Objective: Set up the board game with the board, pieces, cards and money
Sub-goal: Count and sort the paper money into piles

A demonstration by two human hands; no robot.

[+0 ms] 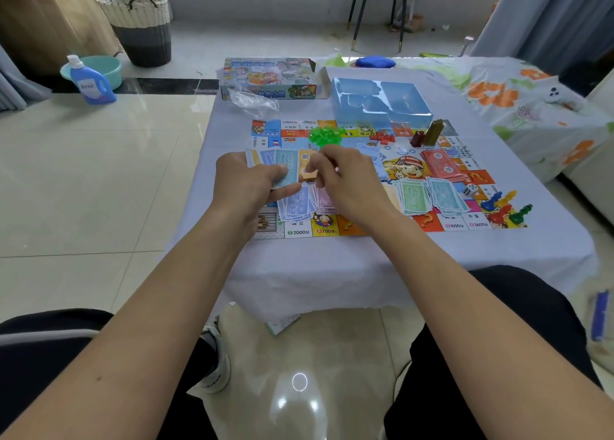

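The game board (299, 230) lies flat on the low table. My left hand (247, 182) holds a fan of mixed paper money (285, 165) over the board's left side. My right hand (345, 180) pinches an orange note (307, 170) at the fan's right edge. Sorted piles lie on the board: blue notes (294, 203), pink notes (324, 200), green notes (415, 195), teal notes (445, 197) and red notes (440, 164). Green houses (324, 134), red houses (382, 138), tall hotel pieces (428, 134), a white die (469, 190) and coloured pawns (505, 208) also stand on the board.
The table wears a pale cloth (332, 267). Behind the board are the game box (269, 77), a clear plastic bag (252, 100) and a blue plastic tray insert (382, 102). A detergent bottle (89, 80), a basin, a woven basket (139, 24) and a chair (378, 4) stand on the floor.
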